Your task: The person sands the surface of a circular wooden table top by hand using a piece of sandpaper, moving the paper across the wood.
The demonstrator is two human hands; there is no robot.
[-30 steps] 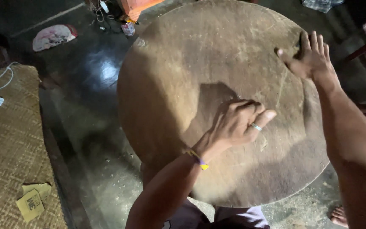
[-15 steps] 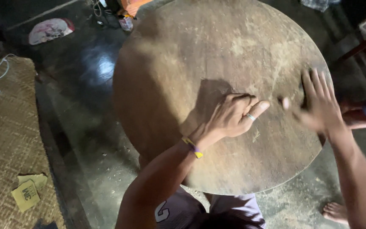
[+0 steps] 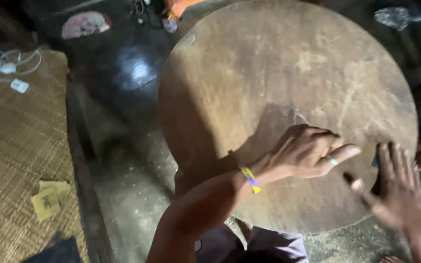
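The round wooden board [image 3: 288, 97], worn and scratched and pale in patches, lies tilted over the person's lap and fills most of the view, its near edge above the grey-purple cloth [image 3: 274, 243] on the legs. The left hand [image 3: 313, 153] rests on the lower right part of the wood, fingers curled under into a loose half-fist with the knuckles on the board, a ring [image 3: 332, 160] on one finger and a yellow and purple wristband [image 3: 250, 179] at the wrist; it grips nothing. Compared with a second ago this hand has hardly shifted: same spot, same curl.

The change is in the right hand [image 3: 395, 192]. A second ago it lay spread high on the far right rim; half a second ago it was partway down that edge; now it is at the lower right rim, just beside the left hand, open with fingers splayed and blurred by motion, empty as far as the blur lets one tell. So the right hand sweeps down along the edge while the left stays pressed on the wood, and the two hands now work close together at one part of the rim. The board itself also sits further right and larger in view than before, which looks mostly like the head moving.

Beyond it are a dark glossy floor [image 3: 123, 78], a woven mat [image 3: 15, 160] with yellow paper scraps [image 3: 47, 199], and white cables with plugs [image 3: 6, 68]
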